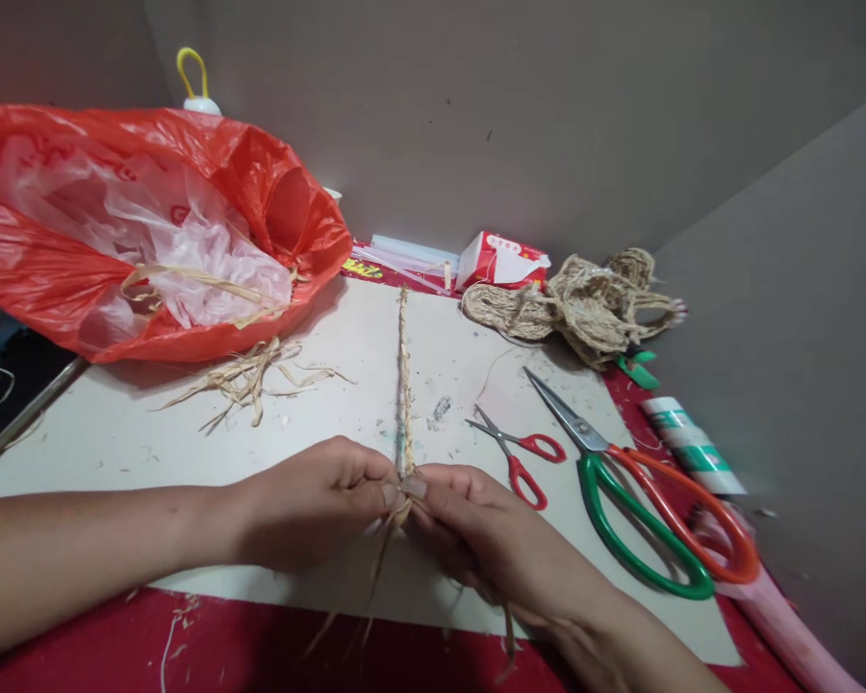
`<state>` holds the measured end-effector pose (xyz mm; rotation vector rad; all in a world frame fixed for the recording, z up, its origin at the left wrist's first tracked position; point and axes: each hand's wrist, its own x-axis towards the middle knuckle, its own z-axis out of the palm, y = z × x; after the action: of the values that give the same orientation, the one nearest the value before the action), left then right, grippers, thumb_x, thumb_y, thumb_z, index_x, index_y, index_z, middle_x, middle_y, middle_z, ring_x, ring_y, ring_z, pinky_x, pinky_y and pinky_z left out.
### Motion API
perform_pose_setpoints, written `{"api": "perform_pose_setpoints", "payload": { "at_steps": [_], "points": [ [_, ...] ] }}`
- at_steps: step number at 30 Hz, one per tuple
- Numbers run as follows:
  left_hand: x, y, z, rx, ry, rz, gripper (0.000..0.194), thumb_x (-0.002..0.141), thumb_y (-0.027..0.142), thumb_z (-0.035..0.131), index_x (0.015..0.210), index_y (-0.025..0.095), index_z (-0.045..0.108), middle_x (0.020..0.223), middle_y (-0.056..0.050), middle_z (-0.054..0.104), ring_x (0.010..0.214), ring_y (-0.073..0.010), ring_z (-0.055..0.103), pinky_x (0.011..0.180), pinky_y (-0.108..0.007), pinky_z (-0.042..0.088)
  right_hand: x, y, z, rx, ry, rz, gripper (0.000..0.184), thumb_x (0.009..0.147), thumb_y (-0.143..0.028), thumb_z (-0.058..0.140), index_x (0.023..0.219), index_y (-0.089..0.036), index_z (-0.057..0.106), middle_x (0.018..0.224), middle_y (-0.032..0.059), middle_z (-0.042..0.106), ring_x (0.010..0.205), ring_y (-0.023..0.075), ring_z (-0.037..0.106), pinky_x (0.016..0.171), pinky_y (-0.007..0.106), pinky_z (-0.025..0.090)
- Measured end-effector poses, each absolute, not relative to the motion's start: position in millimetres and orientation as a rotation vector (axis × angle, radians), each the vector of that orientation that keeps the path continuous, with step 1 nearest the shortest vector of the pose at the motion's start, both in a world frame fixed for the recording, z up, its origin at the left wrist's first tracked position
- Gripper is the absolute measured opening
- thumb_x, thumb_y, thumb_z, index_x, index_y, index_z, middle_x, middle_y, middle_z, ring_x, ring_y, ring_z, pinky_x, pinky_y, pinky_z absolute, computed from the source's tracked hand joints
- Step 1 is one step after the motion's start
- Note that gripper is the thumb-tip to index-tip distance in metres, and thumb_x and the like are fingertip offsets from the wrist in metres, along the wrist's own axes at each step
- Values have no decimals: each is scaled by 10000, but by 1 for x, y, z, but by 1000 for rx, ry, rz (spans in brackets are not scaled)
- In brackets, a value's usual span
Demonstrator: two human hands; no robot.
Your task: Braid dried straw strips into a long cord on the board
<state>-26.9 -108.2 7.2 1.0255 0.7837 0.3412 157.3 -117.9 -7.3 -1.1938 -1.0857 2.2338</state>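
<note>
A thin straw-coloured braid [404, 371] runs from the back of a white board straight toward me. At its near end, my left hand [332, 500] pinches the strands between thumb and fingertips. My right hand [469, 515] grips the same end from the other side, its thumb almost meeting the left one. Loose strands [380, 563] hang below the fingers, and another strand [509, 630] dangles under the right hand. Part of the braid's end is hidden by the fingers.
Left stands a red plastic bag [260, 144], with loose straw strips [249, 380] before it. Small red-handled scissors [512, 448] and large scissors [584, 438] lie right. Behind are braid bundles [584, 298] and a red-white packet [501, 262]. A green-white roll [693, 448] sits at the right edge.
</note>
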Motion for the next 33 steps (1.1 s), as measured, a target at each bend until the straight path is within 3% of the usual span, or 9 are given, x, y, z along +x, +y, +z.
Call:
{"api": "perform_pose_setpoints", "payload": {
  "at_steps": [6,12,17,22,27,33],
  "points": [
    [-40,-87,11,1312,950,221,346,861,439,455,745,140,584,578,51,408,507,-72,281,489,-205,228,160,-120,-13,-1137,-965,2224,425,851,-444,561,555,-176,416,418,-94,304,352,35,190,338,183,137],
    [-57,-71,30,1600,1002,144,344,877,414,423,675,152,519,622,36,458,587,-87,366,600,-203,325,162,-121,-23,-1029,-860,2297,412,841,-436,585,589,-185,379,441,-108,285,365,26,137,346,174,85],
    [-80,-67,43,1704,1168,-50,347,885,443,396,713,172,530,529,53,378,491,-86,321,479,-201,273,160,-121,-21,-1035,-839,2294,408,822,-428,605,591,-193,365,427,-116,277,352,20,124,334,166,79],
    [-97,-70,42,1769,1286,-141,360,887,451,369,682,178,482,551,20,497,498,-100,414,491,-207,319,159,-121,-19,-1061,-869,2304,431,815,-456,600,577,-194,353,417,-117,273,347,17,122,331,168,84],
    [-103,-72,65,2105,1437,-43,259,850,358,448,697,169,536,663,4,551,588,-102,464,542,-209,324,160,-121,-20,-1097,-881,2310,443,812,-476,596,582,-197,340,435,-114,258,358,22,113,340,176,69],
    [-114,-64,117,2249,1659,427,324,870,344,410,605,167,468,525,32,447,483,-70,395,484,-203,307,155,-121,-19,-1192,-968,2312,504,713,-600,630,589,-203,346,449,-113,225,381,27,75,359,189,33]
  ]
}}
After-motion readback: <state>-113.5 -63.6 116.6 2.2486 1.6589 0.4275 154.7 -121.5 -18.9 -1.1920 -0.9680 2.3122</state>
